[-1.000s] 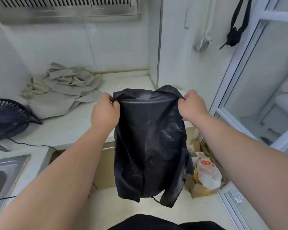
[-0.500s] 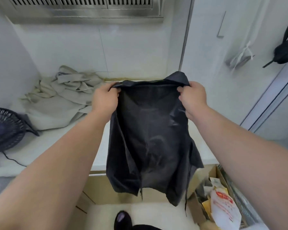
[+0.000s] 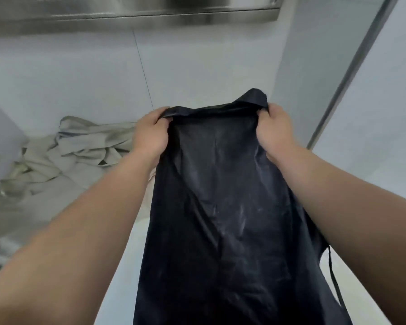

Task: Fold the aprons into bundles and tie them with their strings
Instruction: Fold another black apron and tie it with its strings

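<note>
Nearer wall (image 3: 80,73): 1 black apron (image 3: 220,207) | left hand (image 3: 150,134), right hand (image 3: 277,130) pinch top | 1 beige heap (image 3: 80,146)

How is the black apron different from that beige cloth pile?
The shiny black apron hangs held up by the left hand and right hand; the matte beige cloth pile lies heaped on the pale counter. Black looks smooth, beige crumpled. Neither is bundled or tied yet.
</note>
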`<state>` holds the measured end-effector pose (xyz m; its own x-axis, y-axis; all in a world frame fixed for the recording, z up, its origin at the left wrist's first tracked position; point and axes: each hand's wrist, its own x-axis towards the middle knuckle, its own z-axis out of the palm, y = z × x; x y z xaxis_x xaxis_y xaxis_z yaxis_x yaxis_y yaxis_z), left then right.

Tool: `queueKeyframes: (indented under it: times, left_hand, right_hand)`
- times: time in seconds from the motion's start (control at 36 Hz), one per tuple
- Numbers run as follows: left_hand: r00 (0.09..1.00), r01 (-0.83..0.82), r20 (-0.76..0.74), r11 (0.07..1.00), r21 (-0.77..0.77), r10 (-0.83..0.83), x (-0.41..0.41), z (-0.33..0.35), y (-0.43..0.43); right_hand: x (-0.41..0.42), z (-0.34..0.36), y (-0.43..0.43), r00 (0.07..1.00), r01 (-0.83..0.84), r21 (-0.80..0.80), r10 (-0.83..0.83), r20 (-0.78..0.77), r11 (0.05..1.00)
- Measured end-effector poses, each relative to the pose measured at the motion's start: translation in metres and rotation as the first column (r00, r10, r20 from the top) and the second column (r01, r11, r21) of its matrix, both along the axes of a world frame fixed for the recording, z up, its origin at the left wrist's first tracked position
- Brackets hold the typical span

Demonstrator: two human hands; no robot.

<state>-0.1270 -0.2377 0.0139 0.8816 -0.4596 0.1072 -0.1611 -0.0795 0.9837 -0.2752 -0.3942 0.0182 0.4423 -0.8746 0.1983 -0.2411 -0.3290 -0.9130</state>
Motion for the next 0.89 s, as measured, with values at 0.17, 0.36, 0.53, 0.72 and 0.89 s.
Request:
queueKeyframes:
  times: [0.17, 0.36, 0.53, 0.72, 0.89]
  left_hand:
    - [0.997, 0.082, -0.019, 0.996, 0.044, -0.081, 0.054, -0.022, -0.018]
    - [0.984, 0.175, -0.097, 0.9, 0.399, -0.148, 0.05, -0.096, 0.001]
    - [0.981, 0.18, -0.07, 0.726, 0.664, -0.18, 0.023, -0.138, 0.033]
    - [0.992, 0.094, -0.022, 0.624, 0.775, -0.122, -0.004, -0.179, 0.071]
    - [0.998, -0.051, 0.06, 0.654, 0.755, 0.008, -0.009, -0.193, 0.076]
  right_hand:
    - [0.047, -0.008, -0.022, 0.983, -0.157, 0.02, 0.159, -0.091, 0.987]
    - [0.059, -0.07, -0.011, 0.883, -0.252, 0.243, 0.325, -0.339, 0.937]
    - [0.057, -0.127, 0.014, 0.725, -0.33, 0.318, 0.454, -0.517, 0.889]
    - [0.049, -0.18, 0.06, 0.541, -0.41, 0.47, 0.623, -0.565, 0.782]
    - [0.044, -0.189, 0.075, 0.441, -0.461, 0.485, 0.666, -0.602, 0.744]
